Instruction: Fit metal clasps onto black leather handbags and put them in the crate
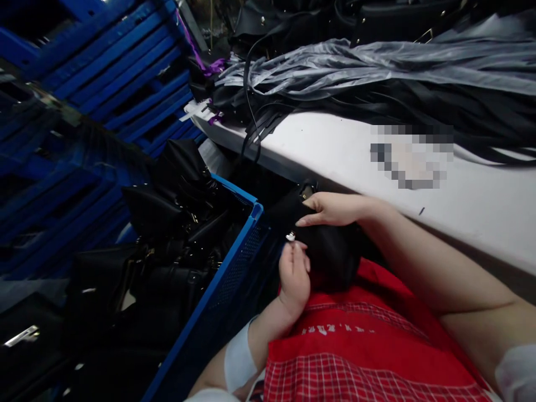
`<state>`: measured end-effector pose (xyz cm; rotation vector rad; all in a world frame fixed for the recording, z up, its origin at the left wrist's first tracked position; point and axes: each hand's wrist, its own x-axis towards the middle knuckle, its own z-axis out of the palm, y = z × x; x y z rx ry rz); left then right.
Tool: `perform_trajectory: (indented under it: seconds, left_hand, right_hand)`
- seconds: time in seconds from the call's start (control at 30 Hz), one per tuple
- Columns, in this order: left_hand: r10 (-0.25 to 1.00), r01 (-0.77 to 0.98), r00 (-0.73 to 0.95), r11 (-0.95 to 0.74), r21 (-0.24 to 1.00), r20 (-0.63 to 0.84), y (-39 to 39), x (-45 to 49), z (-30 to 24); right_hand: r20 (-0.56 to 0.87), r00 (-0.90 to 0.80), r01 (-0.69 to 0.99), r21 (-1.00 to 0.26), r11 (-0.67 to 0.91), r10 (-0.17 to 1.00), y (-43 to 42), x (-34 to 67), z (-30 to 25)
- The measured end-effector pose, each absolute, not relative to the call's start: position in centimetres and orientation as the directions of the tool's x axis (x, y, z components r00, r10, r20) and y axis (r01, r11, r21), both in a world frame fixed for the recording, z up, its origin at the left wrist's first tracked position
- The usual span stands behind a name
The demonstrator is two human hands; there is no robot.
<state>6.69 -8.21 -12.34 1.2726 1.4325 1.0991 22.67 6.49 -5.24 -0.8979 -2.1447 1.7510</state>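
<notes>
Beside the white table (326, 139), a soft black bag (335, 251) rests against a red apron (377, 324) with checked trim. The left hand (295, 273) has its fingers bunched at a shiny metal clasp (290, 237); whether they pinch it, I cannot tell. The right hand (335, 209) lies over the bag, thumb and fingers slightly parted. Close by, 1 perforated blue plastic crate (244, 234) stands between the 2 hands and heaped, smooth black bags (159, 279). Crinkled grey film (377, 61) and flat black straps (397, 106) cover the table's far side.
</notes>
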Motion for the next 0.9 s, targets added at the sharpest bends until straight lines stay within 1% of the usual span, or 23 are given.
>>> perform_trajectory:
  seconds: [0.03,0.07,0.13,0.17,0.23,0.3,0.33,0.43,0.5,0.57,0.67,0.73,0.8,0.9]
  left_hand:
    - [0.999,0.197,0.008,0.045,0.979,-0.047,-8.9,6.8,-11.4]
    - [0.996,0.234,0.086,-0.032,0.972,0.012,-9.6,6.6,-10.5]
    - [0.962,0.356,0.195,-0.249,0.901,0.189,-10.5,5.7,-8.9]
    - [0.947,0.416,0.196,-0.314,0.854,0.253,-10.7,5.0,-8.4]
    - [0.945,0.527,0.151,-0.324,0.785,0.289,-10.5,3.6,-8.1]
    - [0.963,0.603,0.13,-0.264,0.753,0.234,-10.1,2.6,-8.4]
    - [0.97,0.625,0.138,-0.242,0.742,0.2,-9.9,2.3,-8.7]
    - [0.971,0.644,0.203,-0.232,0.729,0.13,-9.5,2.1,-9.0]
    - [0.961,0.652,0.253,-0.254,0.715,0.111,-9.5,2.3,-8.9]
    - [0.954,0.678,0.285,-0.271,0.683,0.096,-9.6,2.6,-8.6]
    - [0.961,0.73,0.27,-0.246,0.638,0.061,-9.8,3.0,-8.4]
    - [0.964,0.74,0.265,-0.213,0.638,0.014,-9.9,3.3,-8.5]
    - [0.968,0.735,0.246,-0.16,0.659,-0.04,-10.1,3.5,-8.5]
    - [0.981,0.697,0.166,-0.042,0.716,-0.103,-10.2,3.7,-8.5]
  right_hand:
    - [-0.209,-0.846,0.308,-0.943,0.129,0.491,7.4,23.4,-3.9]
    - [-0.239,-0.875,0.316,-0.941,0.122,0.421,8.0,24.1,-3.1]
    - [-0.32,-0.888,0.35,-0.936,0.033,0.329,8.2,24.6,-3.2]
    - [-0.354,-0.881,0.36,-0.932,-0.039,0.313,7.8,24.5,-4.2]
    - [-0.388,-0.854,0.342,-0.92,-0.19,0.345,6.2,23.6,-7.4]
    - [-0.385,-0.797,0.273,-0.917,-0.291,0.465,4.2,22.4,-10.8]
    - [-0.379,-0.783,0.252,-0.918,-0.306,0.493,3.3,22.0,-12.0]
    - [-0.325,-0.766,0.231,-0.944,-0.235,0.555,1.8,21.2,-13.2]
    - [-0.277,-0.739,0.219,-0.961,-0.171,0.613,1.8,21.2,-12.4]
    - [-0.254,-0.712,0.206,-0.967,-0.151,0.654,1.8,21.3,-11.5]
    - [-0.236,-0.696,0.198,-0.971,-0.134,0.679,1.5,21.2,-10.8]
    - [-0.225,-0.692,0.21,-0.972,-0.107,0.686,1.1,21.1,-10.8]
    - [-0.222,-0.685,0.23,-0.97,-0.083,0.694,0.8,21.0,-10.8]
    - [-0.207,-0.684,0.24,-0.969,-0.053,0.7,0.5,21.0,-10.8]
